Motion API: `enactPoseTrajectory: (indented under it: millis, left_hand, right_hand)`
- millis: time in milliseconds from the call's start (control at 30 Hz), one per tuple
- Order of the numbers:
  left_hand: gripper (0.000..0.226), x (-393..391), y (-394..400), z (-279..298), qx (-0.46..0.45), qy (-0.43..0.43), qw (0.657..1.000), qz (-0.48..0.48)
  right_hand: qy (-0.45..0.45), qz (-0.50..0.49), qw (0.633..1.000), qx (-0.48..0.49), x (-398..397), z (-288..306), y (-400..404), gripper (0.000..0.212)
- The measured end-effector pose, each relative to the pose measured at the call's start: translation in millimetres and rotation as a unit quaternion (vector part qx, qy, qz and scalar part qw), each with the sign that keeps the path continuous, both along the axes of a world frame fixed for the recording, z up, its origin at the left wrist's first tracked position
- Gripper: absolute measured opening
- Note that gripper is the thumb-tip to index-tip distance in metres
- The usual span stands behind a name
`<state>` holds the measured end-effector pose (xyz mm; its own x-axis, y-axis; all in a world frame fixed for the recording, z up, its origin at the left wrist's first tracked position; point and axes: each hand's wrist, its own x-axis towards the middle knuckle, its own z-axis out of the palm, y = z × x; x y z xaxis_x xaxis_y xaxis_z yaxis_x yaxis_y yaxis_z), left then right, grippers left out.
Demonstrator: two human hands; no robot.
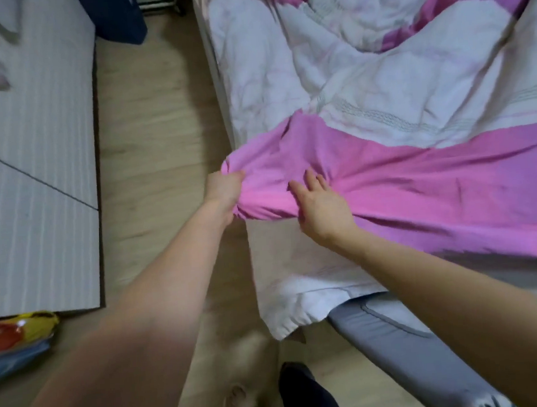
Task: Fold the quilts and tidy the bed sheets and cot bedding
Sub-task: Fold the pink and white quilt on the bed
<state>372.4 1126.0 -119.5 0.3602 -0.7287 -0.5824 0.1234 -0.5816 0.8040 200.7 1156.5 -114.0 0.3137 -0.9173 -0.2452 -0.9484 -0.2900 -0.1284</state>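
A pink and white quilt lies rumpled across the bed, with a broad pink band along its near edge. My left hand grips the bunched pink corner at the bed's left side. My right hand rests flat on the pink band just right of that corner, fingers spread and straight. Under the quilt a white bed sheet hangs over the bed's near corner.
A grey striped cabinet or mat fills the left side, with a strip of wooden floor between it and the bed. A colourful bag lies at the lower left. Grey fabric shows below the sheet corner.
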Motion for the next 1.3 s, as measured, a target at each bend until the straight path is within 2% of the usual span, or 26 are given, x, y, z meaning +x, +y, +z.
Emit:
enactPoseTrajectory:
  millis: [100, 167, 200, 267, 333, 367, 433, 500, 667, 800, 933, 1033, 1133, 1233, 1300]
  left_hand:
    - [0.028, 45, 13, 28, -0.048, -0.074, 0.994, 0.059]
    - [0.030, 83, 49, 30, -0.028, -0.165, 0.984, 0.066]
    - [0.032, 97, 73, 24, 0.005, -0.231, 0.972, 0.031]
    - [0.034, 113, 130, 10, 0.099, -0.339, 0.924, -0.147]
    - [0.033, 96, 155, 1, 0.152, -0.343, 0.863, -0.339]
    - [0.032, 92, 166, 1, 0.174, -0.326, 0.837, -0.404]
    - [0.034, 84, 165, 5, 0.203, -0.304, 0.792, -0.489]
    - [0.035, 84, 151, 16, 0.199, -0.306, 0.769, -0.524]
    - [0.036, 87, 88, 49, 0.139, -0.333, 0.800, -0.478]
    - [0.039, 78, 30, 61, 0.091, -0.318, 0.817, -0.472]
    - [0.020, 44, -67, 56, 0.030, -0.303, 0.835, -0.458]
    - [0.021, 16, -145, 36, 0.009, -0.270, 0.861, -0.431]
    - [0.022, -9, -202, 0, 0.028, -0.227, 0.880, -0.415]
    - [0.018, -24, -236, -34, 0.050, -0.178, 0.890, -0.416]
    - [0.014, -33, -257, -51, 0.060, -0.157, 0.889, -0.426]
  right_hand:
    - [-0.128, 0.036, 0.991, -0.033, 42, 25, 15, 0.051]
    - [-0.183, 0.107, 0.976, -0.041, 75, 27, 40, 0.044]
    - [-0.183, 0.141, 0.973, -0.020, 89, 20, 55, 0.039]
    - [-0.110, 0.204, 0.970, 0.073, 110, -2, 87, 0.035]
    - [0.037, 0.203, 0.964, 0.169, 94, -23, 98, 0.043]
    - [0.115, 0.190, 0.950, 0.219, 87, -31, 108, 0.046]
    - [0.222, 0.167, 0.920, 0.278, 68, -37, 118, 0.045]
    - [0.242, 0.157, 0.917, 0.276, 60, -34, 111, 0.041]
    - [0.089, 0.037, 0.981, 0.166, 56, 7, 48, 0.031]
    - [-0.029, -0.053, 0.994, 0.095, 46, 28, -5, 0.031]
    - [-0.095, -0.091, 0.991, 0.024, 23, 32, -107, 0.035]
    - [-0.058, -0.073, 0.995, -0.018, 4, 18, -192, 0.043]
    - [0.052, 0.056, 0.997, -0.008, -12, -8, -257, 0.051]
    - [0.175, 0.196, 0.964, 0.030, -25, -33, -298, 0.050]
    - [0.231, 0.212, 0.949, 0.044, -37, -45, -316, 0.056]
